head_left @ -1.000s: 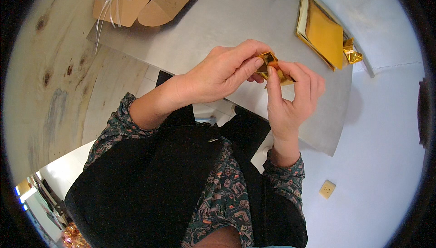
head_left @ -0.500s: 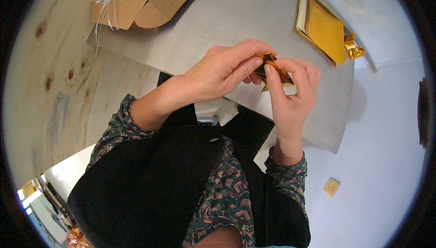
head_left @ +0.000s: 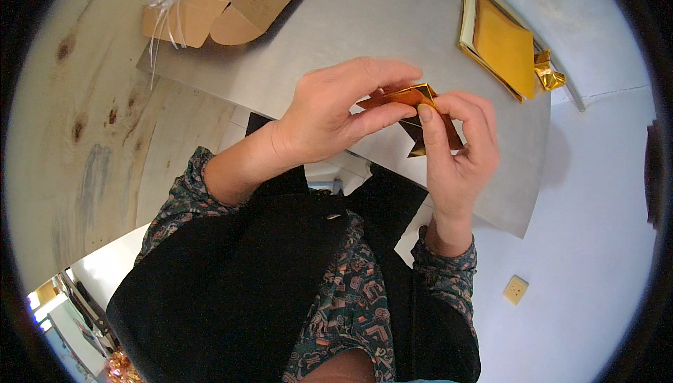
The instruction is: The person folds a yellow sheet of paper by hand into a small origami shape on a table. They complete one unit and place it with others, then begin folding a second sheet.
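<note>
1. Since the earlier frames, the left hand (head_left: pixel 329 113) is sliding its thumb further along the folded gold foil piece (head_left: pixel 410 97), and the piece is sitting slightly lower and flatter between the hands; the right hand (head_left: pixel 459 151) is staying put.
2. Left hand: thumb and fingers are pressing together, pinching the foil piece's left end.
3. Right hand: thumb and forefinger are pinching the right end, remaining fingers curling beneath it.
4. The foil piece is being held in the air between both hands, above the near edge of the grey sheet (head_left: pixel 336 32), touching nothing else.
5. Handling judgement: the piece is appearing very light, thin, crease-prone and somewhat slippery; gripping at folded edges and corners with light fingertip pressure is looking safest.
6. Further off, a stack of gold sheets (head_left: pixel 501 46) is lying at the grey sheet's far right edge, with a crumpled foil scrap (head_left: pixel 547 74) beside it.
7. Cardboard boxes (head_left: pixel 231 1) are lying at the far left corner.
</note>
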{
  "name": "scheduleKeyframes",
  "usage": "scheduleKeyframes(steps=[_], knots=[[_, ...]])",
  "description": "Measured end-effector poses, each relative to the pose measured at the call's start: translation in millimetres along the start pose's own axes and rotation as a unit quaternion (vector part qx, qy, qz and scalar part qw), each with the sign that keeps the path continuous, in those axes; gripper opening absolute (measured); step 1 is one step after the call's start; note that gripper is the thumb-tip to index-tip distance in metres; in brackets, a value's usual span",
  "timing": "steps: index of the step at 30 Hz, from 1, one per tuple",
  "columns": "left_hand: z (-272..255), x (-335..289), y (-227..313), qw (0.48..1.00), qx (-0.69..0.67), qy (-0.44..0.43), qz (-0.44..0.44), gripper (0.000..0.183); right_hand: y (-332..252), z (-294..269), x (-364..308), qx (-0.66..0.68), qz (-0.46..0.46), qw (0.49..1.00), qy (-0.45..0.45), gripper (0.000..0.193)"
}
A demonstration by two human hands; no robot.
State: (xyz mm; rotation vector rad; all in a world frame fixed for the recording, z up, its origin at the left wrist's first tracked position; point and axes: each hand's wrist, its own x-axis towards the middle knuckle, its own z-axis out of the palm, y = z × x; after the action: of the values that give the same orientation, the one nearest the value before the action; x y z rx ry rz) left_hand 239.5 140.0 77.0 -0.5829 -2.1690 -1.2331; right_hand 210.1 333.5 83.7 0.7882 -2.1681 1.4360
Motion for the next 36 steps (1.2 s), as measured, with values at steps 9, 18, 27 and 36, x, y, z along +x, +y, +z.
scheduleKeyframes(steps=[9,18,27,36], knots=[[2.9,2.3,-6.3,0.998,0.011,0.036,0.053,0.035,1.0,-2.6,3.2,-0.019,-0.04,0.999,-0.004,0.015],[-0.6,4.9,-3.6,0.999,-0.02,0.027,0.034,0.029,-2.2,-2.8,6.9,0.014,-0.042,0.999,0.0,0.016],[-3.2,6.3,-1.6,0.998,-0.034,0.018,0.046,0.021,-6.1,-6.1,10.3,0.03,-0.05,0.998,-0.019,0.017],[-2.6,2.7,2.9,0.996,-0.085,0.031,0.0,0.018,-8.6,-4.1,10.9,0.034,-0.06,0.997,-0.019,0.018]])
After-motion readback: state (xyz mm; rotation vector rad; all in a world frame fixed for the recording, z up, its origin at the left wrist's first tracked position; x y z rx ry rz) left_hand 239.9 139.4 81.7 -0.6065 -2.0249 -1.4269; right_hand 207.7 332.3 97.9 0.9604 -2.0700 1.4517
